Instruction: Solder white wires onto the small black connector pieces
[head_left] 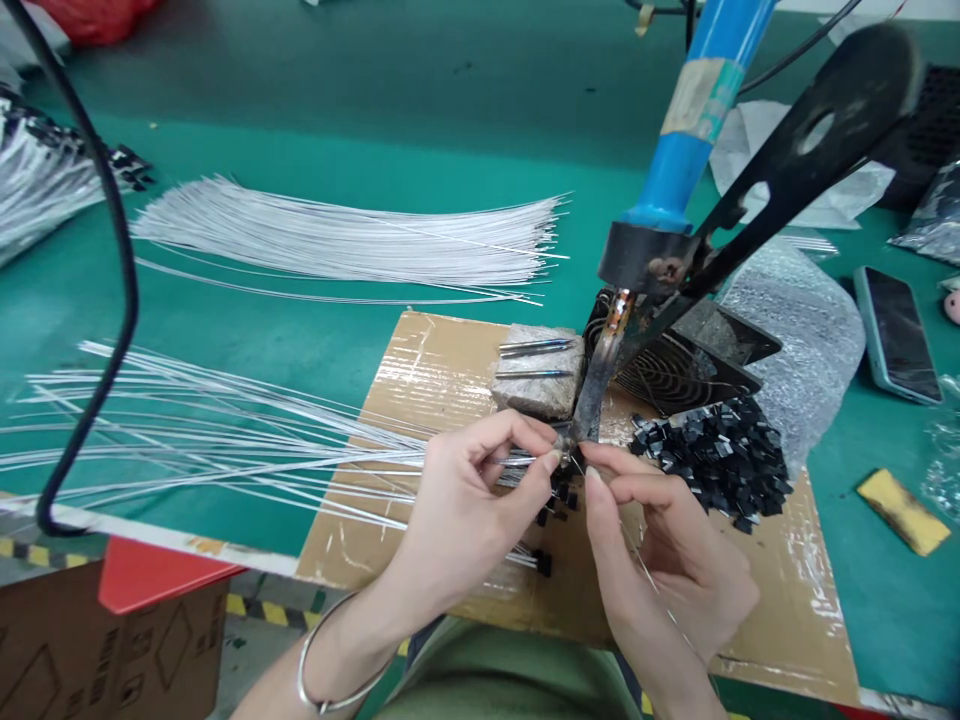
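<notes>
A blue-handled soldering iron [671,165] leans in a black metal stand [795,200], its dark tip [594,390] pointing down between my hands. My left hand [472,510] pinches the end of a white wire [390,458] just beside the tip. Its thumb and forefinger hide the exact joint. On the other side of the tip, my right hand [664,560] is closed on a thin strand of solder wire [646,572] that trails down across the palm. Small black pieces [544,563] on wire ends lie below my left hand.
Loose white wires [225,425] spread leftward over cardboard [405,380], beneath a wire bundle [352,235]. Nearby are a grey block with metal rods [540,397], a fan [667,370], a pile of black connectors [720,460], a phone [900,335] and a sponge [902,510]. A black cable [124,260] hangs left.
</notes>
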